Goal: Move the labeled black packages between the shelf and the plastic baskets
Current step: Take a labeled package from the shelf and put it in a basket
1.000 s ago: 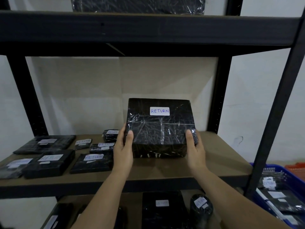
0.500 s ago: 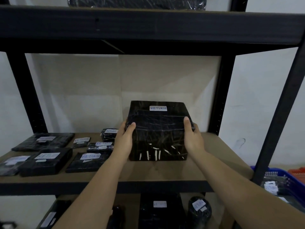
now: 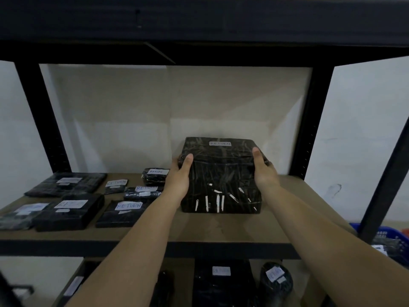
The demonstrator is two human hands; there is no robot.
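Large black package, white "RETURN" label on top: sits on the brown middle shelf, right of centre. Left hand clasps its left side, thumb on top; right hand clasps its right side likewise. Smaller labeled black packages: lying flat on the shelf's left half. Blue plastic basket: low at far right, beyond the post, holding dark parcels.

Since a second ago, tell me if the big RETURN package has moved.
Yes. The big RETURN package went from tilted up to flat on the shelf board, set farther back toward the wall, both hands gripping it.
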